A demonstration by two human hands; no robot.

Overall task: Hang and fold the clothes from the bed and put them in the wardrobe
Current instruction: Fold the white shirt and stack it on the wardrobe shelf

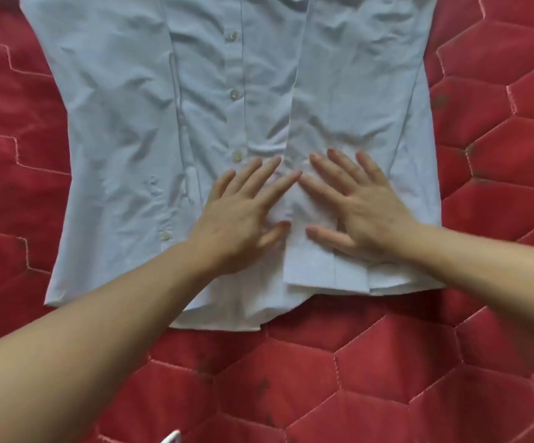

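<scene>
The shirt (214,129) was pressed mid-bed (498,219) by the left hand (243,212) and right hand (358,206), fingers flat, nothing gripped; folding seemed barely begun, wardrobe unseen.

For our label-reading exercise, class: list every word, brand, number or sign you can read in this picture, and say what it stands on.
None: no readable text shows anywhere.
The pale blue button-up cotton shirt shows no tag or print.
The red hexagon-quilted bed cover has only stitched lines.
The left hand and right hand lie flat on the shirt.
</scene>
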